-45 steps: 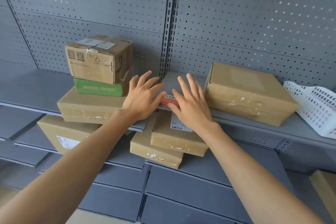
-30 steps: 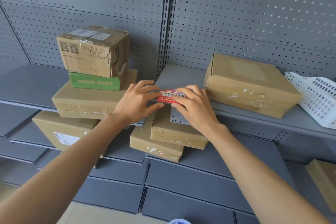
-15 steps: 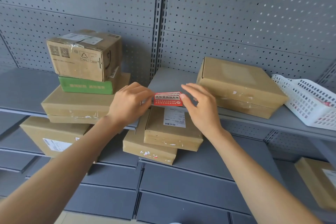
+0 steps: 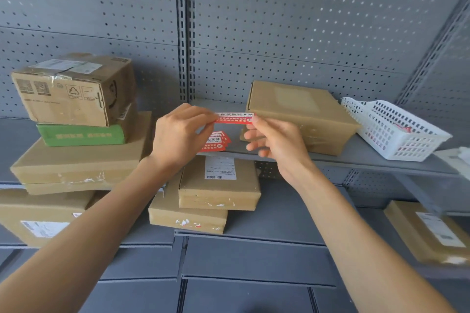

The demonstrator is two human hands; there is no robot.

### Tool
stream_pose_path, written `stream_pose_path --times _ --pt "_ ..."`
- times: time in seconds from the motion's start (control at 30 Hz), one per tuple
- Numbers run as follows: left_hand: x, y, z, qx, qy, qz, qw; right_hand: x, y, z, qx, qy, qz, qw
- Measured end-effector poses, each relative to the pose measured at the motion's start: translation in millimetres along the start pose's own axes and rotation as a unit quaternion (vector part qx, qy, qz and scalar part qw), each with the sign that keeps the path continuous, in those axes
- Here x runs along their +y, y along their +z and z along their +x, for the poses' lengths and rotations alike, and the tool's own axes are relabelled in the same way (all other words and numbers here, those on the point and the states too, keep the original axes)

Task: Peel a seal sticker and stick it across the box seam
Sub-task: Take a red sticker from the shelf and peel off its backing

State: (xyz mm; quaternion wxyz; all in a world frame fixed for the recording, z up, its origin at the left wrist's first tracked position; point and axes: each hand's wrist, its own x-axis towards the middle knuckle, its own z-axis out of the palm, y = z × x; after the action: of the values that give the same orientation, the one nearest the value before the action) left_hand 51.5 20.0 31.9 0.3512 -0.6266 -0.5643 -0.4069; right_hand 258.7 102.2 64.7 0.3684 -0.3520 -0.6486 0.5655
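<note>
Print on the seal sticker (image 4: 234, 118) is too small to read; it is a red strip with a white band, held level in the air between the two hands, in front of the shelf (image 4: 356, 154). Left hand (image 4: 178, 136) pinches its left end in a closed grip, and the curled fingers hide part of a red sticker stack (image 4: 218, 142) held lower in the same hand. Right hand (image 4: 276, 142) pinches the right end between thumb and forefinger, the other fingers loose. Just behind the right hand, a flat brown box (image 4: 300, 114) lies on the shelf, its front seam partly covered by that hand. White basket (image 4: 391, 129), well to the right, holds something red, seen only through the mesh. More boxes sit stacked left and below, some cut off by the frame edge
</note>
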Motion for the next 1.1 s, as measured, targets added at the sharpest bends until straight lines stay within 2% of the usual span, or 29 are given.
stream_pose_path --times 0.1,0.2,0.23,0.27,0.33,0.37,0.43,0.57,0.73,1.1 --pt "15 13 10 -0.003 0.011 -0.025 1.0 -6 -20 -7 0.019 -0.005 0.022 1.0" --pt "36 17 23 -0.055 -0.095 -0.112 0.988 -11 -39 -12 0.045 -0.014 0.042 0.998" --pt "45 17 29 -0.073 -0.162 -0.177 0.968 -12 -46 -13 0.055 -0.019 0.048 0.997" --pt "53 18 36 -0.087 -0.235 -0.252 0.935 -14 -52 -14 0.064 -0.024 0.054 0.996" --pt "69 23 53 -0.107 -0.364 -0.383 0.842 -15 -66 -15 0.078 -0.035 0.062 0.994" --pt "75 25 59 -0.122 -0.4 -0.421 0.805 -16 -71 -16 0.081 -0.041 0.062 0.994" --pt "87 29 68 -0.152 -0.418 -0.46 0.769 -18 -80 -18 0.082 -0.049 0.055 0.994" --pt "103 40 74 -0.154 -0.408 -0.499 0.748 -19 -95 -25 0.084 -0.066 0.033 0.994" --pt "111 47 82 -0.127 -0.444 -0.515 0.723 -20 -110 -27 0.093 -0.066 0.033 0.993" --pt "114 54 85 -0.159 -0.458 -0.495 0.721 -17 -115 -19 0.084 -0.081 0.009 0.993"
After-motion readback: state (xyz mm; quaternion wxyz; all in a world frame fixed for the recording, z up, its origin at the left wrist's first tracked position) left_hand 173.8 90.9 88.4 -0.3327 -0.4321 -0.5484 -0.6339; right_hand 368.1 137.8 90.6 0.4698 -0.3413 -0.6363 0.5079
